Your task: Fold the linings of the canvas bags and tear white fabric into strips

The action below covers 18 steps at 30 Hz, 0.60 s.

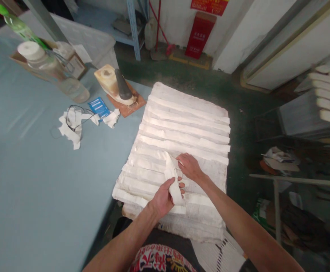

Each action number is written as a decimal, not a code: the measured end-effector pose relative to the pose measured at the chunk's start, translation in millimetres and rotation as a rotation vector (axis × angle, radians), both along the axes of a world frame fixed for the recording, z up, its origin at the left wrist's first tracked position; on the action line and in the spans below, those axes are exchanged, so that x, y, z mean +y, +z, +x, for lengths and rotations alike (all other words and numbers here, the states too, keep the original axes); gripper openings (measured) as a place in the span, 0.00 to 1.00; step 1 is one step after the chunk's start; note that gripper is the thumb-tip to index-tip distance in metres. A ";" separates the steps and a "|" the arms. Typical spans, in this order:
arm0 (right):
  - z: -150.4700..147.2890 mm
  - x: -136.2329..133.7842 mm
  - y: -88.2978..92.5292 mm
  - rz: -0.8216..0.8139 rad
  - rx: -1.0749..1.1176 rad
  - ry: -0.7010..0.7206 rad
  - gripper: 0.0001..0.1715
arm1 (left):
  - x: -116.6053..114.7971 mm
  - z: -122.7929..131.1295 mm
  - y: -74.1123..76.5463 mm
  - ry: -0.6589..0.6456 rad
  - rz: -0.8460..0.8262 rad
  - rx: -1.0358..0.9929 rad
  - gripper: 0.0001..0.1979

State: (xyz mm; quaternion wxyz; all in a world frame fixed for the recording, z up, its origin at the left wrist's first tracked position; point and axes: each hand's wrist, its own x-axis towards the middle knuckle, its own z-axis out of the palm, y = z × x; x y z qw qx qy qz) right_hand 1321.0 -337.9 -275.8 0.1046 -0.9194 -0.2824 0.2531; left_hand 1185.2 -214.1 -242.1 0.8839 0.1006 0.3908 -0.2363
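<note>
On my feed both hands sat low, near six o'clock, over a stack (pixel 187 124) of white pieces laid overlapping like shingles. The left hand (pixel 161 198) was curled around the lower end of one strip (pixel 171 175), thumb on top and fingers wrapped under it, so that end looked firmly anchored. The right hand (pixel 190 166), at one o'clock from the left, had its fingertips pinched together on the strip's upper end, with the rest of the hand resting lightly on the stack. Between the two grips the strip ran upright and slightly twisted, lifted off the layers beneath. I judged that holding it at both ends separated it from its neighbours. The stack reached from the hands towards twelve o'clock and overhung the right edge of the blue table (pixel 25 170), which put it right in front of the person's body and within easy reach. Everything else lay apart at ten and eleven o'clock, clear of the white pieces. There was an iron (pixel 116 87) parked on a brown mat (pixel 129 105), a blue packet (pixel 99 107), glasses (pixel 75 115) lying on some white scraps (pixel 68 132), and a clear bottle (pixel 54 70) further back.
</note>
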 end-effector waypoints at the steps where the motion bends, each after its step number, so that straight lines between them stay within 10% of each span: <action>1: 1.1 -2.2 1.0 -0.001 0.016 -0.006 0.17 | 0.1 0.3 0.4 -0.001 -0.003 -0.004 0.09; 18: -8.8 -16.2 11.3 0.155 0.193 -0.376 0.14 | 8.1 -5.5 1.5 0.003 -0.014 0.006 0.10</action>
